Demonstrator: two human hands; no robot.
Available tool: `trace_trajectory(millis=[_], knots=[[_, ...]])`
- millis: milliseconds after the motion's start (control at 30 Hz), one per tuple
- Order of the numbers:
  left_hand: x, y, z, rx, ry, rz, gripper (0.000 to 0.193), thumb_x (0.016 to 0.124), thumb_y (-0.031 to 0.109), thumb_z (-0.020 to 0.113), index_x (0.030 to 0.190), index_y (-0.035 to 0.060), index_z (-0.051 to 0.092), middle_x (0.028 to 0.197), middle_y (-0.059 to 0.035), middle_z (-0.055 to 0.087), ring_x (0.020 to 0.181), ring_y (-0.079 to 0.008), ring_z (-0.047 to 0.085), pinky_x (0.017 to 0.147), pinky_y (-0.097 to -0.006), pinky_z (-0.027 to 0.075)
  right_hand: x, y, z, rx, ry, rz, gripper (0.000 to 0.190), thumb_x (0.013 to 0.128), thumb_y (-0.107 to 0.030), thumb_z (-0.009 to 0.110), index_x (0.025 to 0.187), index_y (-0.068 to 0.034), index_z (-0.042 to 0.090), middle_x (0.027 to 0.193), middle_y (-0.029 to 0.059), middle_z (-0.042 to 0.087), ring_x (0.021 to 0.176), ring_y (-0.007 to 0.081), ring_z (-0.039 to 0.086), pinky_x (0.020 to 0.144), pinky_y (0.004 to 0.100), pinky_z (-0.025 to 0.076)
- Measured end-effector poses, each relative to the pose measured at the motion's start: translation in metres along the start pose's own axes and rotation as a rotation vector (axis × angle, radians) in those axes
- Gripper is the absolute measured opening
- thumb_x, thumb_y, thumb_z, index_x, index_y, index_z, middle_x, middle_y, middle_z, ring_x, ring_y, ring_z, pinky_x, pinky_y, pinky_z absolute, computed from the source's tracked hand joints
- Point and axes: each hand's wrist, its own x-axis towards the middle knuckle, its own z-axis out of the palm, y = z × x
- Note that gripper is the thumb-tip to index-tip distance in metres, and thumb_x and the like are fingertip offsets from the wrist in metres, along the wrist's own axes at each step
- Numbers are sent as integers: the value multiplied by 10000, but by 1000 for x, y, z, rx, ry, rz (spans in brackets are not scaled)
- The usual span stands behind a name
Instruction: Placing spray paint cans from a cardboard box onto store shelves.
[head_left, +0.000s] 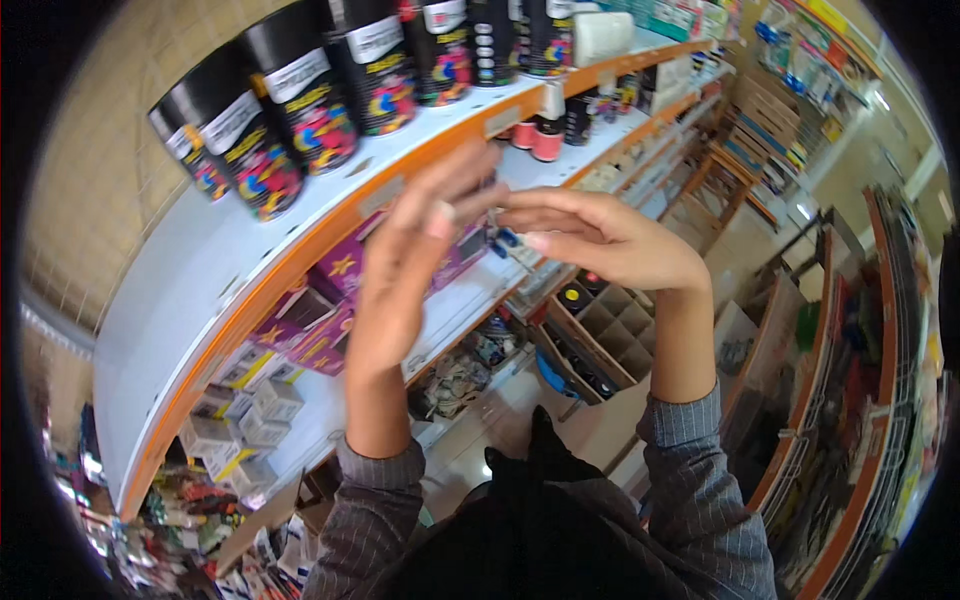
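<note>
Both hands are raised in front of the shelving, their fingertips close together. My left hand (420, 262), blurred, has its fingers spread a little and holds nothing that I can see. Palm turned inward, my right hand (607, 232) is also without an object, its fingers apart from the thumb. Whether the fingertips touch cannot be told. Above and to the left, black spray cans (319, 112) with colourful prints stand in a row on the upper shelf (187, 277). Behind the left hand, purple boxes (319, 341) with star prints lie on the shelf below.
Small white and yellow boxes (266, 416) are stacked at lower left. A divided cardboard box (619, 322) with several bottles is low down beyond the hands. Cartons rest on a wooden stool (724, 169) at the upper right. Shelves with orange edges (874, 465) stand at right.
</note>
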Motion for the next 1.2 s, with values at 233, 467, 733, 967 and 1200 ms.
trace_trajectory(millis=[233, 467, 733, 967, 1200], knots=[[-19, -225, 48, 252, -137, -566, 354, 914, 211, 401, 1203, 20, 474, 1206, -133, 505, 1084, -243, 507, 948, -352, 368, -94, 152, -80, -180, 398, 592, 390, 856, -310, 553, 1065, 19, 566, 884, 83, 622, 803, 142, 563, 683, 271, 459], [-63, -402, 50, 754, -287, -725, 428, 773, 132, 588, 1170, 20, 477, 1128, -231, 515, 1070, -321, 495, 892, -367, 404, -121, 339, -83, -621, 422, 615, 374, 678, -224, 698, 983, -30, 600, 887, 171, 614, 880, 286, 579, 790, 370, 462], [-94, -446, 65, 705, -85, -720, 803, 531, 153, 798, 1186, 76, 341, 1124, -217, 440, 1067, -378, 442, 868, -408, 403, -100, 363, -65, -923, 103, 835, 664, 589, -270, 737, 1148, -85, 431, 1138, 172, 392, 1107, 360, 400, 888, 445, 387], [-102, -443, 65, 537, -4, -769, 799, 527, 132, 807, 1188, 116, 358, 1142, -194, 441, 1084, -373, 435, 889, -404, 385, -93, 379, -57, -1130, 77, 780, 752, 505, -319, 775, 1125, -72, 429, 1160, 158, 376, 1118, 325, 363, 879, 462, 354], [-108, -437, 65, 558, 0, -718, 820, 557, 172, 807, 1236, 128, 349, 1168, -185, 438, 1107, -372, 424, 902, -406, 383, -94, 360, -80, -863, 157, 586, 679, 509, -284, 781, 1037, -25, 441, 1070, 155, 487, 1022, 293, 477, 842, 404, 398]])
